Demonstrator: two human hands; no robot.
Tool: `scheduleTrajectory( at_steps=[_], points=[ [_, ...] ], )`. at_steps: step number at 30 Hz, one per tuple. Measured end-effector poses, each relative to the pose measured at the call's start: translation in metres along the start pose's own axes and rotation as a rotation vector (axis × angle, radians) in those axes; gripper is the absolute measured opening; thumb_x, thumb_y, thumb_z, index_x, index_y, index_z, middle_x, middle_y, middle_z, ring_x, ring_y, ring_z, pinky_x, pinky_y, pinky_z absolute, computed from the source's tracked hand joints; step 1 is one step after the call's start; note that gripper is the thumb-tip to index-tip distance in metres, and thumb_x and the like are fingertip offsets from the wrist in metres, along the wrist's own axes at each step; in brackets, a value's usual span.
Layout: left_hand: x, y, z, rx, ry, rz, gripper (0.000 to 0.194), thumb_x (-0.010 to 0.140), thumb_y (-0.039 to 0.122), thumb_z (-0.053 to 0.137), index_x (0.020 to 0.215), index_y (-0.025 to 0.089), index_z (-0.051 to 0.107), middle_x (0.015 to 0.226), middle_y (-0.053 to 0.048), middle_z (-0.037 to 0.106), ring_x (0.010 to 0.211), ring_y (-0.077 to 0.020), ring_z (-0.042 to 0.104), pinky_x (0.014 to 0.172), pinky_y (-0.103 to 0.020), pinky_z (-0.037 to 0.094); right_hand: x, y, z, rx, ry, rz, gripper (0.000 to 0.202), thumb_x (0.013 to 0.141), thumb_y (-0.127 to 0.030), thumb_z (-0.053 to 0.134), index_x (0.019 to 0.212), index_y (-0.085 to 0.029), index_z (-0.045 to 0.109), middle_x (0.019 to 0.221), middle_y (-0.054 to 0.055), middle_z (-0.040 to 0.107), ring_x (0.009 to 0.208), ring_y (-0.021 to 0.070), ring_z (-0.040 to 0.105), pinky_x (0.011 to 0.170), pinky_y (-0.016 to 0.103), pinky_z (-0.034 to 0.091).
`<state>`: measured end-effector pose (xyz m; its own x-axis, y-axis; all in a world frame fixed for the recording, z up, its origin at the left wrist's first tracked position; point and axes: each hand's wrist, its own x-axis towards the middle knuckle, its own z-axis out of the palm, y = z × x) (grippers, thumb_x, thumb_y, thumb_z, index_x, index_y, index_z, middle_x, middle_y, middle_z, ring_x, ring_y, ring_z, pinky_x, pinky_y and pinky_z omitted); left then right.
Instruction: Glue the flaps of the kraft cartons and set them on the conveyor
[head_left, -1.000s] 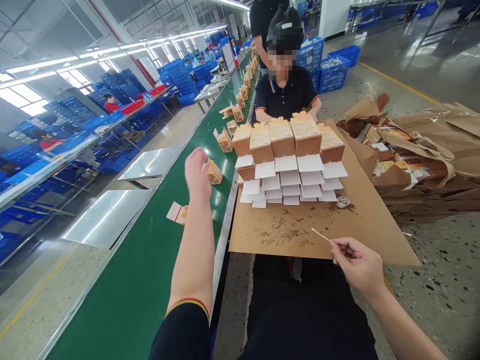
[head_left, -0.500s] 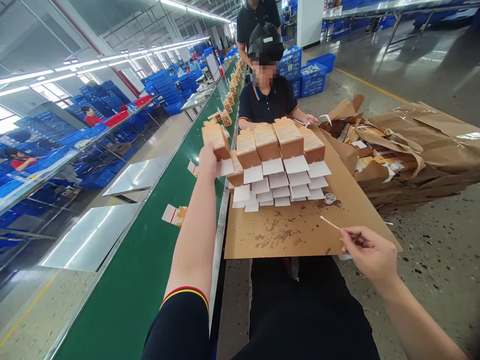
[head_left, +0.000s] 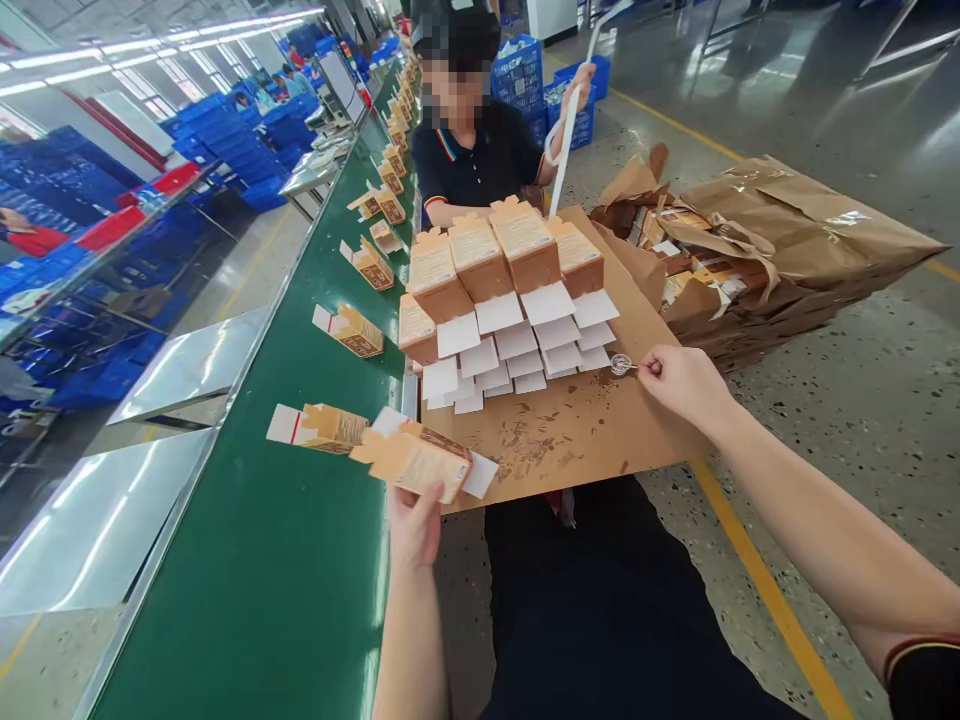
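Observation:
My left hand (head_left: 415, 525) holds a small brown carton (head_left: 420, 462) at the near left corner of the cardboard sheet (head_left: 547, 450). The carton lies on its side, toothed flaps to the left and a white end flap open to the right. My right hand (head_left: 679, 382) pinches a thin pale stick (head_left: 637, 367), mostly hidden by the fingers. Its tip is at a small clear round dish (head_left: 621, 365) on the sheet. Beyond my hands stand stacked brown cartons (head_left: 480, 255), their white flaps (head_left: 499, 315) hanging open towards me.
A green conveyor belt (head_left: 247, 540) runs along my left, carrying a row of cartons (head_left: 352, 330). Across the stack sits a co-worker (head_left: 472, 165), one hand raised with a white strip (head_left: 570, 130). A brown paper-wrapped bundle (head_left: 795, 240) lies at right.
My left hand has brought the carton from beside the stack nearer to me. My right hand has moved the stick forward to the dish. The co-worker has raised the white strip.

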<state>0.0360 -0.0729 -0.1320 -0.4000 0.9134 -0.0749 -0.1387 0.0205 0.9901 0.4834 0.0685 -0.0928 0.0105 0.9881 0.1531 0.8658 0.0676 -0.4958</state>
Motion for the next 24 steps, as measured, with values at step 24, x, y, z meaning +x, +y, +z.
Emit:
scheduleTrajectory(
  at_steps=[24],
  points=[
    [-0.002, -0.04, 0.032, -0.03, 0.092, -0.006, 0.093, 0.067, 0.051, 0.112, 0.142, 0.03, 0.061, 0.144, -0.013, 0.075, 0.138, -0.033, 0.076, 0.119, -0.049, 0.062, -0.129, -0.113, 0.129, 0.527, -0.167, -0.393, 0.024, 0.104, -0.021, 0.06, 0.082, -0.025, 0.067, 0.073, 0.003, 0.073, 0.062, 0.0177, 0.068, 0.06, 0.029, 0.057]
  ],
)
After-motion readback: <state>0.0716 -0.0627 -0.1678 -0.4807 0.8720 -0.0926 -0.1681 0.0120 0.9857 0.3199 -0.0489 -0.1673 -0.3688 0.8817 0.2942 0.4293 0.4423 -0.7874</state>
